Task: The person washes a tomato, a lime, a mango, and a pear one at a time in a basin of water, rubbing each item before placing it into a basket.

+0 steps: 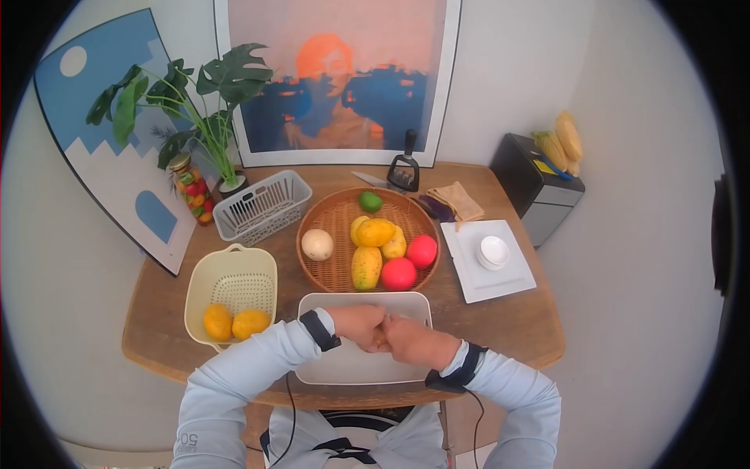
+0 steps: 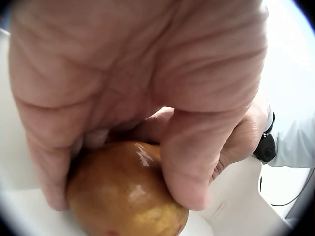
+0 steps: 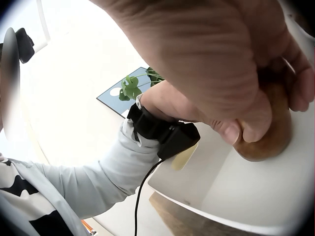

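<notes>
Both hands meet over a white rectangular basin (image 1: 340, 366) at the table's front edge. Between them is a shiny orange-brown mango (image 2: 128, 191) with a yellow patch and a small reddish spot. My left hand (image 1: 355, 324) grips it from the left, with the thumb on one side and fingers on the other. From the right, my right hand (image 1: 422, 344) curls its fingers and thumb round the same mango. The hands hide most of the fruit in the head view. In the right wrist view its lower end shows below the fingers, close over the basin's floor.
A cream colander (image 1: 234, 281) with two mangoes (image 1: 251, 322) stands left. Behind the basin is a wicker basket (image 1: 332, 273) of fruit. A grey basket (image 1: 262, 207) and plant (image 1: 211, 133) stand back left; a white tray (image 1: 504, 289) with small bowls (image 1: 493, 252) lies right.
</notes>
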A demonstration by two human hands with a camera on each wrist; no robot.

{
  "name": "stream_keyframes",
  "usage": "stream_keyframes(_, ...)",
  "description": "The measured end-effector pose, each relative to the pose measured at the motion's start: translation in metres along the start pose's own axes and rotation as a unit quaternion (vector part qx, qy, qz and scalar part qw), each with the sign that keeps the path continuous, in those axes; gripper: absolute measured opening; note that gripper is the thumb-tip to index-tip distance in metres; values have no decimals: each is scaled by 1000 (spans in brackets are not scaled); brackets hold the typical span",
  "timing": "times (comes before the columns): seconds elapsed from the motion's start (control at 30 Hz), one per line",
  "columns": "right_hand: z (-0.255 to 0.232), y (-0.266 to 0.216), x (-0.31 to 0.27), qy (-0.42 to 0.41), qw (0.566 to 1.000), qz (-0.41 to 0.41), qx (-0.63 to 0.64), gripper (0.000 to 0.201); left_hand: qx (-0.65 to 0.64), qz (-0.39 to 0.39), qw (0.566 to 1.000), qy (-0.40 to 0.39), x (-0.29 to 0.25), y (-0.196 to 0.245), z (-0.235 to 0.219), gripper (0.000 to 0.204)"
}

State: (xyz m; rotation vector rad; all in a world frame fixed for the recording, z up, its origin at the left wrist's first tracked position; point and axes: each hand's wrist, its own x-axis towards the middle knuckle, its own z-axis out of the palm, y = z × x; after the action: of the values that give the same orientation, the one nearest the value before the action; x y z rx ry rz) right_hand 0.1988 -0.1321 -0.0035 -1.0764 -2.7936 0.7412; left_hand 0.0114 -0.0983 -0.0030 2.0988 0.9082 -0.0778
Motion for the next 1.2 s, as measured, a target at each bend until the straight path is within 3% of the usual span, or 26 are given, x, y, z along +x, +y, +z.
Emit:
stream_keyframes(0.23, -6, 3, 4, -60, 990, 69, 103, 36, 194, -36, 979, 50, -5, 19, 10, 51)
stream_keyframes(0.33, -12, -2, 2, -71, 987, 87, 118, 36, 194, -4, 978, 83, -1, 9, 14, 51)
stream_keyframes(0.43, -1, -2, 0, 15, 996, 51, 70, 35, 52, -16, 996, 77, -2, 6, 3, 50)
stream_keyframes(0.53, -6, -11, -2, -2, 998, 60, 20, 32, -8, -19, 999, -28, -4, 7, -8, 52)
stream_keyframes(0.63, 6, 3, 1, 51, 995, 24, 79, 28, 41, -40, 998, 3, -3, 9, -2, 58)
stream_keyframes(0.73, 0, 7, 2, 26, 986, 42, 162, 27, 163, -22, 978, 126, -13, 23, 14, 61)
stream_keyframes(0.83, 1, 8, 5, 16, 986, 69, 150, 27, 164, -16, 977, 136, -8, 16, 22, 61)
stream_keyframes(0.93, -3, -4, 0, 65, 984, 38, 161, 27, 66, -38, 995, 71, -3, 9, 11, 61)
stream_keyframes(1.03, 3, -4, -1, 75, 993, 25, 91, 28, -42, 3, 998, 41, -9, 7, 1, 60)
stream_keyframes(1.13, -1, -3, -2, 85, 988, 20, 124, 29, 16, -38, 998, 38, -6, 11, 3, 59)
stream_keyframes(1.2, -30, -19, -7, 8, 990, 58, 132, 30, 95, -13, 989, 110, -10, 19, 13, 59)
